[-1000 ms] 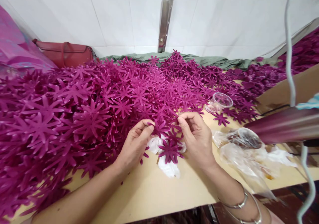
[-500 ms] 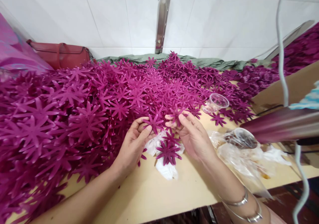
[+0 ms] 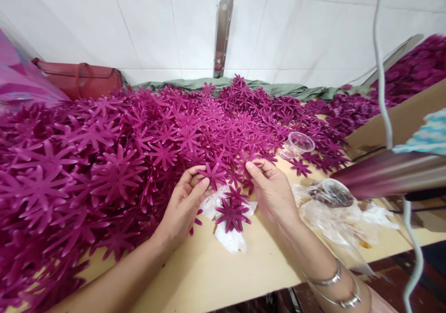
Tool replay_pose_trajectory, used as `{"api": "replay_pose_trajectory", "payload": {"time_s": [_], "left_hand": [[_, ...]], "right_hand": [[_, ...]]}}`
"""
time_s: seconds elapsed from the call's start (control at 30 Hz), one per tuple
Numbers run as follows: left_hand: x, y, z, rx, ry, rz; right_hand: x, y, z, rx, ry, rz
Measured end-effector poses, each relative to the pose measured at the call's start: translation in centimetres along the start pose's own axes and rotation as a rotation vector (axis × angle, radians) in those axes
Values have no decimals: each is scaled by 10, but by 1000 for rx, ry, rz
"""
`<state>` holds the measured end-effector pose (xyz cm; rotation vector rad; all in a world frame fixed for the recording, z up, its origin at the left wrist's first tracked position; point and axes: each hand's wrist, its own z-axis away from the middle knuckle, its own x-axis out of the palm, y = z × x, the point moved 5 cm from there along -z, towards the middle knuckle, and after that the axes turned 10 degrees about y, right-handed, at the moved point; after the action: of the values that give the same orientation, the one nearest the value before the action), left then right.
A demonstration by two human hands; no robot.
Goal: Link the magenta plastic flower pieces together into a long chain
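My left hand [image 3: 183, 206] pinches a magenta star-shaped flower piece [image 3: 212, 173] between thumb and fingers. My right hand [image 3: 273, 190] is curled at the edge of the big pile of magenta flower pieces [image 3: 114, 155], with its fingertips on a flower there; whether it grips it is unclear. Between my hands a small stack of flower pieces [image 3: 232, 213] lies on crumpled white paper [image 3: 230, 238] on the wooden table [image 3: 209, 276].
A clear plastic cup [image 3: 297, 145] lies tipped beside the pile. Crumpled clear plastic [image 3: 334, 211] lies right of my hand. A red bag [image 3: 78, 78] rests against the tiled wall. A cardboard box [image 3: 400, 118] and a hanging cable [image 3: 383, 94] are at the right.
My right hand has moved from a flower held in front of it down to the pile's edge. The left hand keeps its flower. The view has shifted slightly.
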<state>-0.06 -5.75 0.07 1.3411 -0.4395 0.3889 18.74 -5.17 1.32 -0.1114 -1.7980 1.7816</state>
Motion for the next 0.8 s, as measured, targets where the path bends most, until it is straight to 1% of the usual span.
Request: {"api": "replay_pose_trajectory", "payload": {"time_s": [0.27, 0.43, 0.5, 0.6, 0.7, 0.8], "left_hand": [[2, 1, 0, 2, 4, 5], [1, 4, 3, 89, -1, -40], [1, 4, 4, 96, -33, -86], [4, 1, 5, 38, -95, -219], [5, 5, 5, 69, -50, -322], [7, 8, 4, 122, -29, -388]], "right_hand": [[0, 2, -2, 6, -18, 12], [-1, 4, -2, -3, -38, 55], [2, 1, 2, -74, -88, 121], [9, -9, 13, -288, -184, 255], [18, -15, 25, -471, -275, 361], [23, -17, 31, -565, -325, 431]]}}
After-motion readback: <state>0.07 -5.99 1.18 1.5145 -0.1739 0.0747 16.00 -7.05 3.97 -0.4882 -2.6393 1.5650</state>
